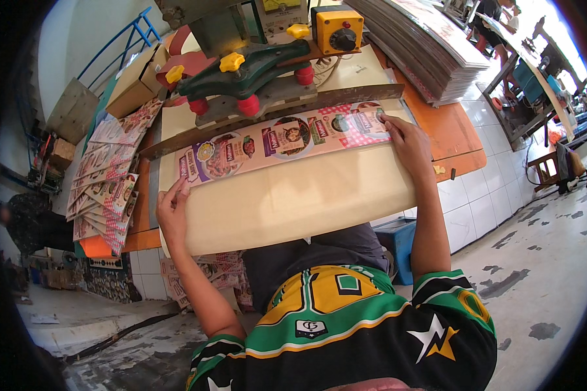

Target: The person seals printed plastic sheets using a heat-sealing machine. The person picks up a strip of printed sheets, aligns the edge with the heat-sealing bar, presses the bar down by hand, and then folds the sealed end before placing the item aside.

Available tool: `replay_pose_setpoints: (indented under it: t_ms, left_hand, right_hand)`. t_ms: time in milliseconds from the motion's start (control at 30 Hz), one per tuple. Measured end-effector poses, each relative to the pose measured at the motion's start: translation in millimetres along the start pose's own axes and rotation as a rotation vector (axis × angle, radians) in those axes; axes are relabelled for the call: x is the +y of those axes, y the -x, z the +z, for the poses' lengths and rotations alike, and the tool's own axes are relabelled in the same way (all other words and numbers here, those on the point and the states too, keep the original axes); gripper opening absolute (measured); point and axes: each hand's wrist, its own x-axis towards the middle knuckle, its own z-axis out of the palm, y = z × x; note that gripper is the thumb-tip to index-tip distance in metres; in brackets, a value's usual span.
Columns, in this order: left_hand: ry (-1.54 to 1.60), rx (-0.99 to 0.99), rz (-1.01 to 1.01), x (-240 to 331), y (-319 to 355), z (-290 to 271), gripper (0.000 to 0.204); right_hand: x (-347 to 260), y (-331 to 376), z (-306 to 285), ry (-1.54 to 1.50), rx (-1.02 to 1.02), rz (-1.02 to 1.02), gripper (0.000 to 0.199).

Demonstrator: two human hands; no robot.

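A long printed paper strip [257, 144], with food pictures and a pink checked edge, lies flat on a cream work surface [293, 189]. At its left end, my left hand [171, 212] has its thumb and fingertips closed on the lower corner. My right hand [407, 146] pinches the opposite end between thumb and fingers. Just beyond the strip's far edge runs a long metal bar [274, 119]. Above that sits a dark green press head [244, 73] with yellow knobs and red spacers.
Overlapping printed sheets [107, 176] lie at the table's left, near a cardboard box [132, 81]. A tall stack of sheets [417, 49] stands far right, beside a yellow control box [337, 31]. Below the table are a blue bin [396, 247] and more printed sheets [209, 277].
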Motion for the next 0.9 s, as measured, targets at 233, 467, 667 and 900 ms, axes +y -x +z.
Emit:
replay_pose_setpoints:
  t_ms: [233, 467, 667, 900]
  left_hand:
    - [-0.018, 0.005, 0.003, -1.2, -0.5, 0.2, 0.033]
    - [-0.023, 0.011, 0.001, 0.5, -0.5, 0.6, 0.034]
    - [-0.036, 0.002, -0.011, 0.3, -0.3, -0.4, 0.034]
    - [-0.035, 0.002, -0.007, 0.3, -0.1, -0.6, 0.034]
  right_hand:
    - [0.6, 0.4, 0.1, 0.027, -0.008, 0.01, 0.03]
    - [1.3, 0.2, 0.4, 0.043, -0.013, 0.02, 0.031]
    - [2.0, -0.4, 0.4, 0.047, -0.015, 0.013, 0.03]
    - [-2.4, 0.6, -1.4, 0.027, -0.004, 0.011, 0.03]
